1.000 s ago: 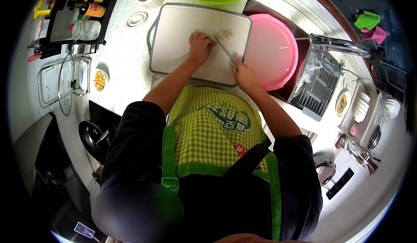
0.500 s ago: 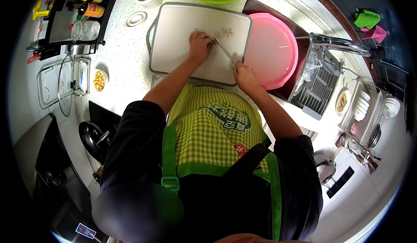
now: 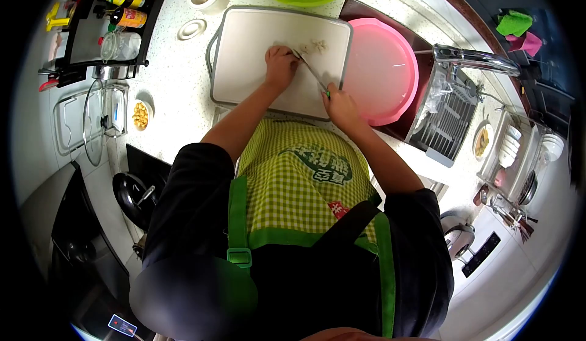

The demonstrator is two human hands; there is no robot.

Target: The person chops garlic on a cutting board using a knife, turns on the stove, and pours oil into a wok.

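Gripping knife (image 3: 314, 75) w/ R fingers (image 3: 331, 90), bunching L fingers (image 3: 280, 52) by its tip over board (image 3: 244, 66) (can't tell if holding any), w/ pale bits (image 3: 318, 46) just R of latter, prob. cut, uncut amt unclear.

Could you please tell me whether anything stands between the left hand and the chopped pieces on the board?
Yes, the knife in the right hand slants between the left hand and the pale pieces on the cutting board.
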